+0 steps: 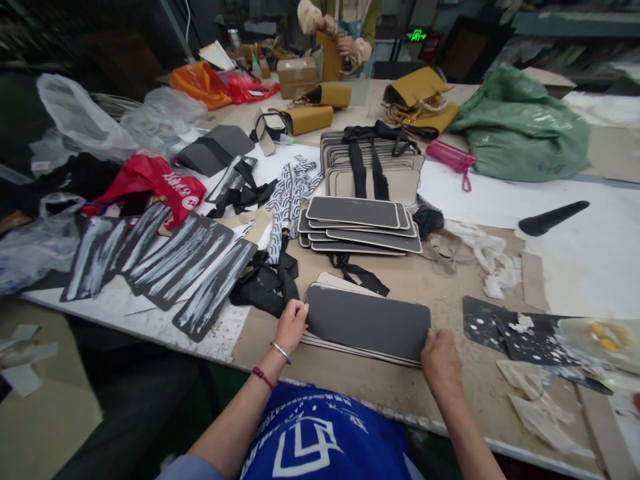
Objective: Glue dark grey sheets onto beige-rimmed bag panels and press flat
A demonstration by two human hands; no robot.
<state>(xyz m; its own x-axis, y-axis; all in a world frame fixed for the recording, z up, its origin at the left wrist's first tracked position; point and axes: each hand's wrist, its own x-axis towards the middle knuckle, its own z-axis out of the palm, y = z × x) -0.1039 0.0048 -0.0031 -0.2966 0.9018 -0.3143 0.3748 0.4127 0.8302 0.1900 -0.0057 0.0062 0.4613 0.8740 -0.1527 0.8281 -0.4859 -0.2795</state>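
Observation:
A dark grey rounded board [367,323] lies over a low pile of pale-edged boards near the table's front edge. My left hand [292,328] pinches its left end, thumb on top. At the opposite end, my right hand [441,363] has its fingers closed around the right edge. Just behind sits an uneven stack of dark boards with light rims [360,227]. Farther back stands a larger bundle of boards [373,163] with black strips draped over it. Several glue-streaked dark boards [215,290] are spread out to the left.
Black cloth scraps [267,283] and a red bag [150,183] lie left. On the right are a glue-spotted dark board [483,323], a black pointed tool [553,219] and a green sack [525,123]. Mustard bags [310,120] lie at the back, where another person [345,40] handles a mustard piece.

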